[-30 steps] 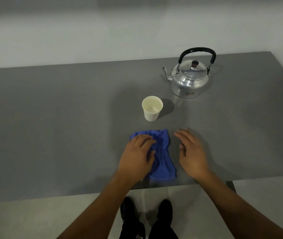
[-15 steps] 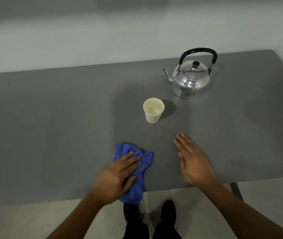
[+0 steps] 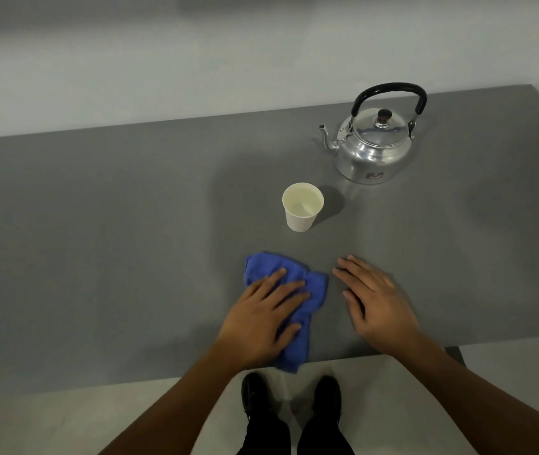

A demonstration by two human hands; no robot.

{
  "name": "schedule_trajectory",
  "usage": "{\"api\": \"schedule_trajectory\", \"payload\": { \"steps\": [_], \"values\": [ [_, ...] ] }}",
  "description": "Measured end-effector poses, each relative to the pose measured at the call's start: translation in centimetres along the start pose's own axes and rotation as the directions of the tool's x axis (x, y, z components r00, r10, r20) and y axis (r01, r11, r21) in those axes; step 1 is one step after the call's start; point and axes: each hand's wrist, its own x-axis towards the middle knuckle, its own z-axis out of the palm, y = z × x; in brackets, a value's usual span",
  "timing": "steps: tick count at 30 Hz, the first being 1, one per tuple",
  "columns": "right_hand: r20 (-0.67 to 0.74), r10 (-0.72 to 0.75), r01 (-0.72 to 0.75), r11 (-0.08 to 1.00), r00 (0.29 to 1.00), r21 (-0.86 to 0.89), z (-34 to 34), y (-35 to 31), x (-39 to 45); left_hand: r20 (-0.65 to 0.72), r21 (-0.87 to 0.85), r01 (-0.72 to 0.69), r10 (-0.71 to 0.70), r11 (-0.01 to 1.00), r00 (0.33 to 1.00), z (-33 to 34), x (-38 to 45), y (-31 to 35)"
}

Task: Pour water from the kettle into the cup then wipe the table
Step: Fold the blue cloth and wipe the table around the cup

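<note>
Now wiping: left hand (image 3: 263,318) flat on cloth (image 3: 297,336), pressing it to counter (image 3: 97,241).
R hand (image 3: 374,305): open, empty, bracing.
Tip: keep clear of cup (image 3: 302,206).

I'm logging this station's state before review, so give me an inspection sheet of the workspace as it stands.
Surface: grey table, matte; no spill visible.
Job's things: metal kettle upright, lid on, spout toward the left; paper cup upright with water in it, apart from the kettle; blue cloth crumpled near the front edge.
Clutter: nothing seen.
Hands: left hand pressed flat on the cloth, fingers spread; right hand flat on the bare table, holding nothing.
Cables: nothing seen.
Surroundings: pale wall behind; light floor; black shoes below the table edge.
</note>
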Motion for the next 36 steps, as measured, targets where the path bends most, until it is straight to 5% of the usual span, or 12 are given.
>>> {"api": "schedule_trajectory", "payload": {
  "steps": [4,8,13,17,21,26,30,32,36],
  "values": [
    [0.006,0.014,-0.014,0.999,1.0,-0.032,0.3,0.2,0.0,0.0,-0.078,-0.076,0.076,0.994,0.997,-1.7,-4.6,-6.2],
    [0.008,0.04,-0.04,0.997,0.999,-0.063,0.5,-0.1,0.1,-0.068,-0.085,0.094,-0.1,0.992,0.993,-3.8,-3.2,-10.8],
    [-0.001,0.029,-0.029,0.997,1.0,-0.065,0.3,-0.2,0.1,-0.116,-0.072,0.248,-0.255,0.966,0.96,-2.5,3.3,-6.4],
    [0.017,0.041,-0.04,0.996,0.999,-0.081,0.2,-0.2,0.0,-0.06,-0.079,0.055,-0.06,0.995,0.996,-0.4,2.1,-2.8],
    [0.026,0.049,-0.047,0.996,0.998,-0.079,0.3,-0.2,0.1,-0.023,-0.153,-0.181,0.18,0.971,0.983,-1.8,-2.2,-7.7],
    [0.034,0.049,-0.047,0.997,0.998,-0.065,0.2,-0.3,0.1,-0.141,-0.213,0.011,-0.042,0.977,0.989,-4.7,-1.3,-14.1],
    [0.032,0.056,-0.054,0.996,0.998,-0.068,0.0,-0.6,0.1,-0.165,-0.172,0.23,-0.258,0.958,0.952,-4.2,3.4,-11.2],
    [0.031,0.051,-0.049,0.996,0.998,-0.07,-0.1,-0.6,0.1,-0.169,-0.187,0.163,-0.196,0.969,0.966,-3.0,4.2,-8.7],
    [0.049,0.051,-0.047,0.996,0.997,-0.077,-0.2,-0.7,0.2,-0.098,-0.21,-0.168,0.15,0.963,0.984,-2.4,1.5,-8.6]
  ]
}}
